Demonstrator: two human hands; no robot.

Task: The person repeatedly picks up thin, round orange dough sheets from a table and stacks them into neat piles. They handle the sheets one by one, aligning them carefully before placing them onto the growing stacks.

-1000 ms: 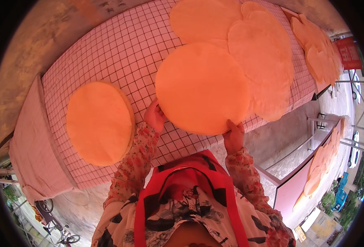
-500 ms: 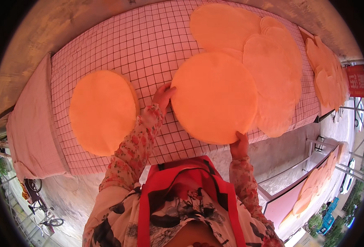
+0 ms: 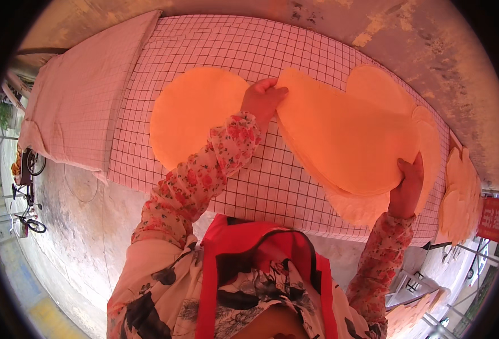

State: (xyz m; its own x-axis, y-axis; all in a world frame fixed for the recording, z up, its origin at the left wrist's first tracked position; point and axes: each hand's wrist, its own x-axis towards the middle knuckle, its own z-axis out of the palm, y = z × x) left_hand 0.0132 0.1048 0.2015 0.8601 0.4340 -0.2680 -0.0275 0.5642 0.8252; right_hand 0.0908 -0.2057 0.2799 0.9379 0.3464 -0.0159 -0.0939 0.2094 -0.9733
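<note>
Round orange flat sheet (image 3: pixel 345 135) now lifted rightward, off the checked pink cloth (image 3: pixel 215 45) | left hand (image 3: pixel 262 99) pinches its upper-left edge | right hand (image 3: pixel 406 189) clasps its lower-right rim | second orange round sheet (image 3: pixel 196 113) left of left fingers | red rectangular sign (image 3: pixel 489 217) beyond right fingers

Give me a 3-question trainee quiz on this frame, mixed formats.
1. True or false: both hands grip the same round orange sheet.
2. Multiple choice: the other orange sheet, left of the left hand, lies on A) a bare concrete floor, B) the pink grid rack, C) a metal tray.
3. Fill in: the right hand grips the held sheet at its lower ____ edge.

Key: 1 true; 2 B; 3 right.
</note>
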